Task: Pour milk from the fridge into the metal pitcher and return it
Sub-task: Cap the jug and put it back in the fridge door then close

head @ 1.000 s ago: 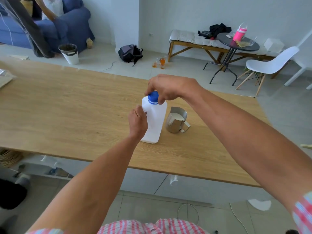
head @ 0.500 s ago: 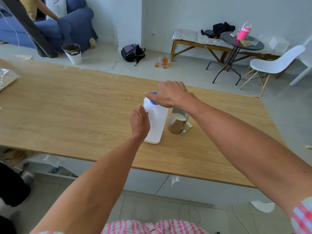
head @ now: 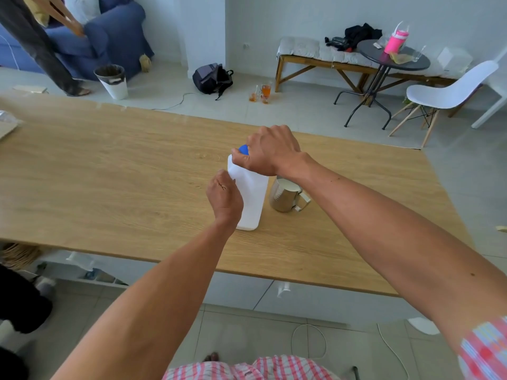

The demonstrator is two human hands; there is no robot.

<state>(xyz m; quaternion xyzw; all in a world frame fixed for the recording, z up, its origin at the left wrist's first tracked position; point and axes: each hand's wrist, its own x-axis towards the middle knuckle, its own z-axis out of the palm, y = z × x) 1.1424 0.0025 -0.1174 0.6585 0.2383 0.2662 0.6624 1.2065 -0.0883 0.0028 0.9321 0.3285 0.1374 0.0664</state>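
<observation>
A white milk bottle [head: 252, 196] stands upright on the wooden table [head: 109, 171]. Its blue cap [head: 243, 149] shows only as a sliver under my right hand [head: 270, 152], which is closed over the top of the bottle. My left hand [head: 224, 196] grips the bottle's left side around the middle. Just right of the bottle stands the metal pitcher [head: 285, 194], with white milk visible inside and its handle pointing right. My right forearm passes above the pitcher's far rim.
A plastic-wrapped item [head: 8, 120] lies at the table's far left edge. Beyond the table are a backpack [head: 211, 78], a white bin [head: 112, 80], a blue sofa, a bench, a round black table and a white chair [head: 450, 91]. Another person stands at top left.
My right hand has closed further down over the blue cap, hiding most of it. The head view shifted slightly; bottle and pitcher stay in place.
</observation>
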